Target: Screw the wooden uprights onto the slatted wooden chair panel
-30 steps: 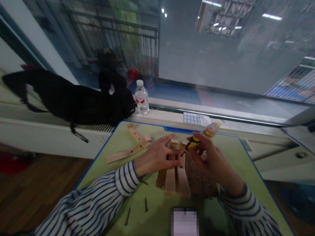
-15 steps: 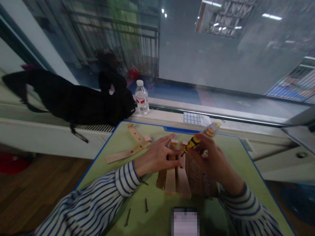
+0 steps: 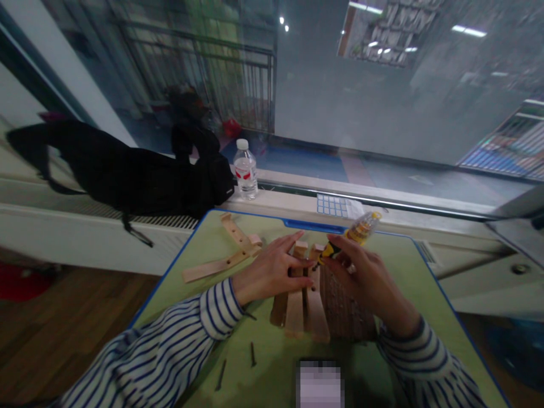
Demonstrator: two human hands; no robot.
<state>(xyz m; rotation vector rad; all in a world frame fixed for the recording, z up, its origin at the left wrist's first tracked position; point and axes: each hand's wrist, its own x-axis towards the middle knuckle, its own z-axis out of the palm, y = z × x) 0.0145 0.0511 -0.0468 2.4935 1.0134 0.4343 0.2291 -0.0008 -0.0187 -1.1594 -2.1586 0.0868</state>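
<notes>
My left hand (image 3: 272, 271) lies flat with fingers spread on a set of pale wooden slats (image 3: 302, 303) on the green table (image 3: 191, 294), pinning them down. My right hand (image 3: 365, 280) is closed round a yellow-and-black screwdriver (image 3: 330, 252), its tip pointing down at the far end of the slats beside my left fingertips. A darker slatted wooden panel (image 3: 346, 311) lies under my right wrist. Both sleeves are blue-and-white striped.
Two joined wooden strips (image 3: 225, 249) lie at the table's far left. Loose dark screws (image 3: 252, 353) sit near the front edge. A small clear bag (image 3: 362, 226) lies at the far edge. A water bottle (image 3: 245, 170) and black bag (image 3: 127, 175) rest on the window sill.
My right hand has turned slightly on the screwdriver, fingers shifting round the handle. My left hand and the slats have stayed in place.
</notes>
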